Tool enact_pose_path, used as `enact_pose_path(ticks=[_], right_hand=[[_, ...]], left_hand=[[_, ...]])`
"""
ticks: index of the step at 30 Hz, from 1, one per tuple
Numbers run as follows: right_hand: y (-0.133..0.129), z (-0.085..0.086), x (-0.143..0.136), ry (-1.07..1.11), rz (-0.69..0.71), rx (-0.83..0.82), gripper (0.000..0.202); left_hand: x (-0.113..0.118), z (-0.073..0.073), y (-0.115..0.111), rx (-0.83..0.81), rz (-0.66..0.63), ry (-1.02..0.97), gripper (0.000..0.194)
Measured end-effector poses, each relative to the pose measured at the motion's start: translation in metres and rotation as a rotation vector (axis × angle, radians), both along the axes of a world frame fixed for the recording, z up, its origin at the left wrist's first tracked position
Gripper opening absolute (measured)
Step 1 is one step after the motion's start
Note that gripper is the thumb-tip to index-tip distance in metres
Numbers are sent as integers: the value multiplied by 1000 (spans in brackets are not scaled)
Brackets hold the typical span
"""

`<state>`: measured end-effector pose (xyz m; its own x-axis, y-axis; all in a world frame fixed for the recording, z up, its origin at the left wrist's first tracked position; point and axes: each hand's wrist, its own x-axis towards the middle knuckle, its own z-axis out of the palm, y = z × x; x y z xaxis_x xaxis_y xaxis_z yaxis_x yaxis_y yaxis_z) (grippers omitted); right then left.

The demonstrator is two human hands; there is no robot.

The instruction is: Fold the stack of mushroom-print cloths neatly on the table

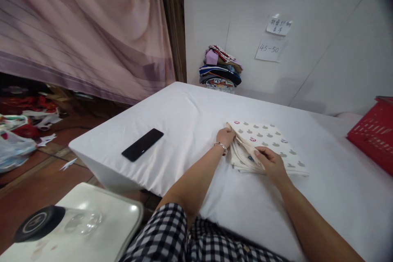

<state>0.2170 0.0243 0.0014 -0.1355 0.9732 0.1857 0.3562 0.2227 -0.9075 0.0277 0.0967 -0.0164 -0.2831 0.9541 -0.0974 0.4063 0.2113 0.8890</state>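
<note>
A cream cloth (267,135) printed with grey and red figures lies folded in layers on the white-covered table (190,123). My left hand (225,137), with a bracelet at the wrist, pinches the cloth's left corner. Along the near edge, my right hand (272,163) grips the upper layer between thumb and fingers. Between the two hands that layer is lifted a little, and the inner layers show beneath it. The cloth's far right part lies flat.
On the table's left lies a black phone (143,144). Folded fabrics (220,69) are stacked at the far edge by the wall. A red basket (373,133) stands at the right. A white surface with a black-lidded clear container (39,223) is at lower left.
</note>
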Motion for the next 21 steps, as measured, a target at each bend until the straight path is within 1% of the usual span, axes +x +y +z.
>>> enact_pose_path(ticks=[3, 5, 11, 13, 15, 16, 17, 19, 21], right_hand=[[-2, 5, -2, -104, 102, -29, 33], [-2, 7, -3, -160, 143, -27, 33], [-3, 11, -9, -287, 193, 5, 30], [-2, 13, -9, -319, 240, -2, 31], [4, 17, -3, -352, 275, -30, 31], [10, 19, 3, -361, 256, -50, 31], [18, 22, 12, -364, 208, -68, 31], [43, 26, 35, -333, 12, -70, 34], [76, 28, 63, -339, -186, -17, 34]], left_hand=[[0, 2, -3, 64, -10, 97, 12], [0, 3, -3, 62, -30, 122, 15], [-2, 4, 8, 17, -106, 149, 24], [-1, 4, 11, 11, -110, 139, 23], [0, 3, 11, 34, -95, 111, 22], [1, 3, 10, 49, -84, 96, 21], [1, 3, 10, 65, -71, 83, 21], [3, 3, 8, 79, -47, 64, 21], [3, 4, 8, 89, -30, 58, 21]])
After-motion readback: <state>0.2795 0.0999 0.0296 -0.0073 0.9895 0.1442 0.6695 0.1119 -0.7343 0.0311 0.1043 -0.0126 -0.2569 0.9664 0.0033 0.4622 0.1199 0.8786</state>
